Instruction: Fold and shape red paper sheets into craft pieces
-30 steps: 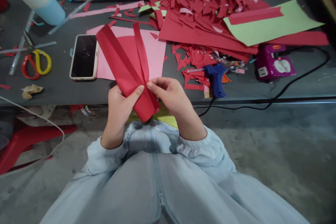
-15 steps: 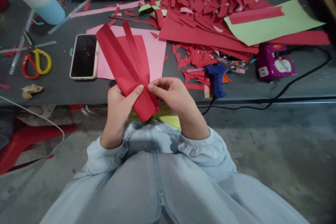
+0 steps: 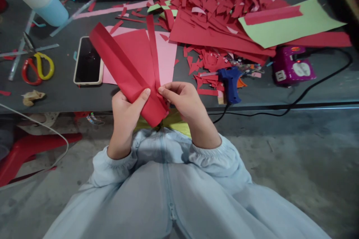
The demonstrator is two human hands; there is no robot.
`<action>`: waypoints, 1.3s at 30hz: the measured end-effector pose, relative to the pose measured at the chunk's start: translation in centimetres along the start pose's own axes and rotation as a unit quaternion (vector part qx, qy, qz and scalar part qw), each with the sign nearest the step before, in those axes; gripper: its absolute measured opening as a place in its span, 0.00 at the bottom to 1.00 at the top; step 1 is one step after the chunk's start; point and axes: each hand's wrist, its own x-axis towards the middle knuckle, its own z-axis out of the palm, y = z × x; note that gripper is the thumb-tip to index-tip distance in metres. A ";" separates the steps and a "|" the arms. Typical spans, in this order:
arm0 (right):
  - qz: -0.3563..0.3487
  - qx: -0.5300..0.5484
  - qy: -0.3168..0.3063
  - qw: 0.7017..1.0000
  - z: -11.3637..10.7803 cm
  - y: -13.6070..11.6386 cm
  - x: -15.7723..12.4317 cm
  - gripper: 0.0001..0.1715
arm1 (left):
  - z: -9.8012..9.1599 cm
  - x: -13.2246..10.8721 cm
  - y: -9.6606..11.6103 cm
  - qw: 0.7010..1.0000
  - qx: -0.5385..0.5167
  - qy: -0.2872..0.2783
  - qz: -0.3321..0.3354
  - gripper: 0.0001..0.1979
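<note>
A sheet of red paper [image 3: 131, 59], folded over along its long sides, is held up in front of my body at the table's near edge. My left hand [image 3: 127, 108] grips its lower left part, thumb on top and fingers curled underneath. At the right edge, the thumb and forefinger of my right hand [image 3: 179, 97] pinch the paper close to its lower end. The two folded flaps spread apart toward the top, with the flat middle showing between them. Under it on the table lies pink paper [image 3: 166, 58], partly covered.
Left of the paper are a phone [image 3: 88, 61] and scissors [image 3: 42, 66]. A blue glue gun [image 3: 231, 84] lies right of my hands, its cord running along the table edge. Beyond are red scraps [image 3: 207, 59], a green sheet [image 3: 291, 26] and a purple box [image 3: 293, 67].
The red paper's flaps have opened wider: the left one has swung left and the right one right, showing more of the middle. Both hands keep their hold.
</note>
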 end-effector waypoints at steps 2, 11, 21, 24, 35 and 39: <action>-0.006 -0.001 0.003 1.000 -0.1 -0.1 0.0 0.19 | -0.2 0.1 -0.1 1.000 0.001 0.005 0.002 0.14; 0.008 -0.025 -0.063 0.998 -1.1 -0.7 -0.6 0.18 | -0.4 0.7 -0.7 0.999 -0.035 -0.004 -0.020 0.15; -0.033 -0.028 -0.017 0.999 -1.1 -0.2 -0.2 0.16 | -0.5 0.7 -0.2 0.994 0.023 -0.081 -0.062 0.22; -0.048 -0.013 0.002 0.999 -1.0 0.0 -0.2 0.15 | -0.5 0.6 -0.5 0.994 0.037 -0.081 -0.066 0.22; -0.050 -0.031 -0.024 0.998 -0.8 -0.5 -0.2 0.13 | -0.2 0.7 -0.6 0.999 -0.010 -0.031 -0.042 0.18; -0.051 -0.001 -0.008 0.999 -0.4 -0.3 -0.2 0.12 | -0.2 0.5 -0.4 0.999 0.004 -0.027 -0.019 0.17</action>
